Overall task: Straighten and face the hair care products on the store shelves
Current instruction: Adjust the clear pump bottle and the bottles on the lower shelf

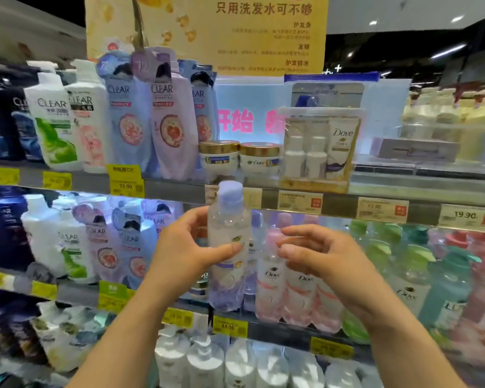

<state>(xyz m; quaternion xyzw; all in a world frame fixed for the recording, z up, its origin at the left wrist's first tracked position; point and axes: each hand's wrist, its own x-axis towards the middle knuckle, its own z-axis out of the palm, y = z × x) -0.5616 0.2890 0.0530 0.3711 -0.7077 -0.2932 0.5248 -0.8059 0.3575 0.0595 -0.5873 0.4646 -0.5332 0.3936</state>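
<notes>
Lavender-capped bottle (229, 245) stands upright at frame centre, my left hand (179, 247) grasping it; right hand (319, 256), fingers loosely curled and empty, hovers just right.

Both forearms reach forward and up; the left hand (185, 247) curls in a grip, the right hand (317, 256) hangs loosely curled beside it, holding nothing.

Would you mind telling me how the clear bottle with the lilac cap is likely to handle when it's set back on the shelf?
The clear bottle looks tall and narrow, so it may tip if nudged. It appears full of liquid, so probably fairly heavy for its size. Its smooth plastic could be slippery; the left hand holds it with thumb across the front, while the right hand is off it.
</notes>
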